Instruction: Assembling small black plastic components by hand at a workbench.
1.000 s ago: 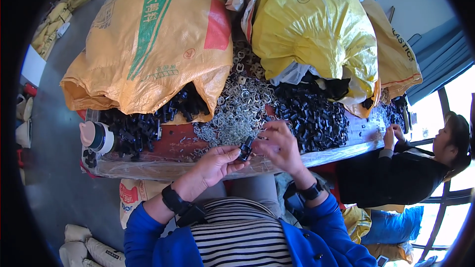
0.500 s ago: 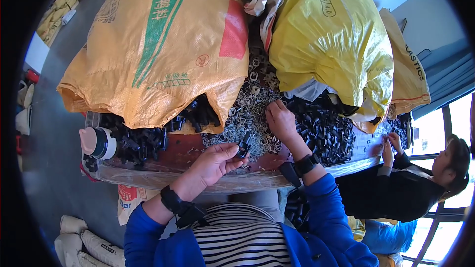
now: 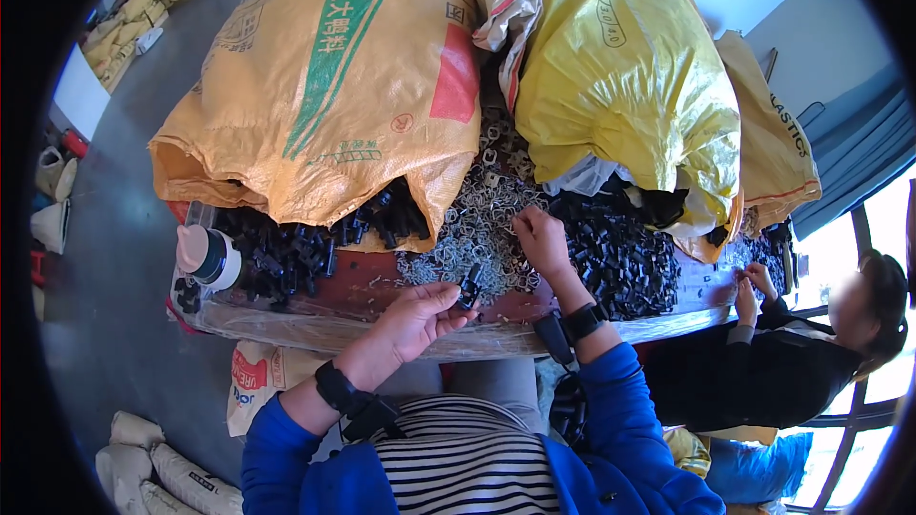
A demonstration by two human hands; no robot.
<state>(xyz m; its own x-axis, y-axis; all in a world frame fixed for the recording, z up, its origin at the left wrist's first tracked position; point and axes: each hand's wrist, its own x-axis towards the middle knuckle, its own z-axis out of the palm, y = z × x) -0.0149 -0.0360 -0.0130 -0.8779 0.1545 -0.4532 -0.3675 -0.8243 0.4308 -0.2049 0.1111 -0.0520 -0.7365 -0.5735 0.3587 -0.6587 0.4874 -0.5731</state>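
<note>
My left hand (image 3: 420,317) is closed, palm up, with a small black plastic part (image 3: 470,284) between thumb and fingers, just over the table's near side. My right hand (image 3: 542,240) has its fingers pinched together at the edge of a heap of small silver metal pieces (image 3: 477,219); whatever is between the fingertips is too small or hidden to make out. Right of that hand lies a broad pile of small black plastic pieces (image 3: 625,272). More black parts (image 3: 286,262) spill from the mouth of an orange woven sack (image 3: 382,162) on the left.
A yellow sack (image 3: 630,86) stands at the back right. A bottle with a pink lid (image 3: 210,257) stands at the table's left end. Plastic film wraps the table's front edge (image 3: 334,326). On the right, another person (image 3: 763,362) handles small pieces at the same table.
The view has shifted a little. My right hand has drawn back slightly from the metal heap, its fingers pinched. My left hand still holds the black part, now tilted a little differently.
</note>
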